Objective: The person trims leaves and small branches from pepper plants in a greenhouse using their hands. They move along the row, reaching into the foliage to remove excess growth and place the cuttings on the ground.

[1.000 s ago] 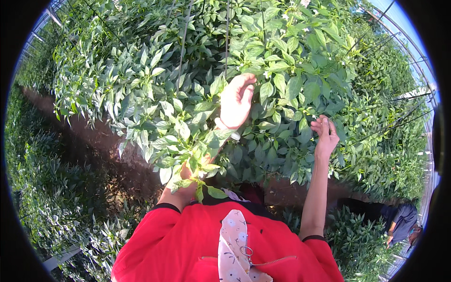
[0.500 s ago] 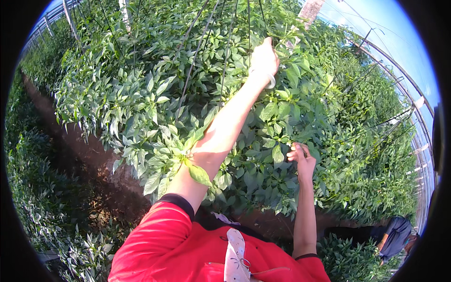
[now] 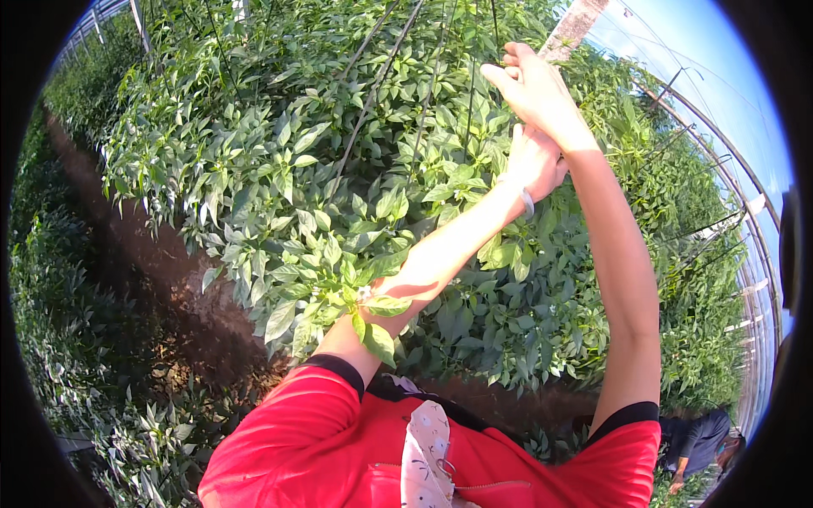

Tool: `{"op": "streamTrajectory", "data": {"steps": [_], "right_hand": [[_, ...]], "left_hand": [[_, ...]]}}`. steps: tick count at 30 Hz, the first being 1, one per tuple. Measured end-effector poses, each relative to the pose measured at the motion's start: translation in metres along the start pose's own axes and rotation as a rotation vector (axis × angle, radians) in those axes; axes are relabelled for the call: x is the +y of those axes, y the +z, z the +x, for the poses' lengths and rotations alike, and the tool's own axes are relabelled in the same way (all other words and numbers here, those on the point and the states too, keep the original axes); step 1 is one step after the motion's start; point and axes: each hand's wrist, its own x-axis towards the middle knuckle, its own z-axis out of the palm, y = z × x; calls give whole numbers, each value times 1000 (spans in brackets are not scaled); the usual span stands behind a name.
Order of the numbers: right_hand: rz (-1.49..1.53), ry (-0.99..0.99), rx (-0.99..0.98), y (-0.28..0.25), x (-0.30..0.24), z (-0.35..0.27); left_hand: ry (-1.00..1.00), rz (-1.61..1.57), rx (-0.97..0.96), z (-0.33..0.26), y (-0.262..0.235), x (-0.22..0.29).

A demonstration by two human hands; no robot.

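Note:
Tall leafy green plants [image 3: 339,169] with small white flowers fill the row in front of me; they look like pepper plants. My left hand [image 3: 535,162], a pale band [image 3: 527,201] at its wrist, reaches into the upper foliage with fingers curled. My right wrist covers part of it, so whatever it grips is hidden. Crossing just above it, my right hand [image 3: 532,89] is raised by the plant tops, thumb apart from partly bent fingers, nothing visible between them. A leafy shoot [image 3: 360,300] lies over my left forearm.
Dark strings [image 3: 377,89] run down into the plants. A pale post [image 3: 576,30] stands at the upper right, near curved frame bars [image 3: 720,110]. Bare soil [image 3: 161,262] forms a path on the left. Another person [image 3: 699,440] bends at the lower right.
My right hand has risen from the lower foliage to above my left hand. The left hand has moved down and to the right, and the arms now cross near the wrists.

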Motion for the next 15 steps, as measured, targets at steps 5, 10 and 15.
{"op": "streamTrajectory", "data": {"steps": [5, 10, 15], "right_hand": [[687, 176, -528, 18, -11, 58], [682, 213, -840, -20, 14, 81], [627, 180, -903, -47, 36, 85]], "left_hand": [[-317, -358, -291, -3, -49, -6], [-8, -323, -112, -1, -79, -20], [-74, -401, -4, -13, -108, -11]]}}
